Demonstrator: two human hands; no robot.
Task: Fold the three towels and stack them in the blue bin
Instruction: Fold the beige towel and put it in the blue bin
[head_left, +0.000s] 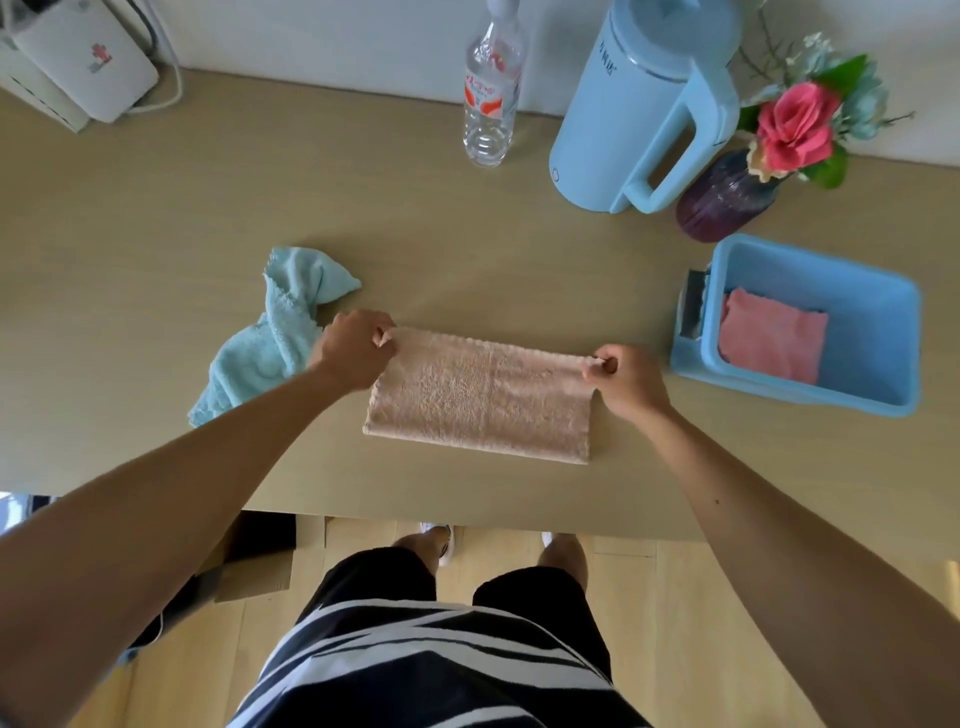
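A beige towel (480, 400) lies folded in half as a long rectangle in the middle of the table. My left hand (353, 345) pinches its far left corner and my right hand (626, 376) pinches its far right corner. A light blue towel (270, 332) lies crumpled to the left, partly behind my left hand. The blue bin (878, 332) sits at the right with a folded pink towel (771, 335) flat inside it.
Along the back of the table stand a clear plastic bottle (491, 88), a light blue kettle (644, 104) and a purple vase with flowers (727, 200). A white device (85, 57) sits at the far left. The table's near edge (467, 522) runs just below the towel.
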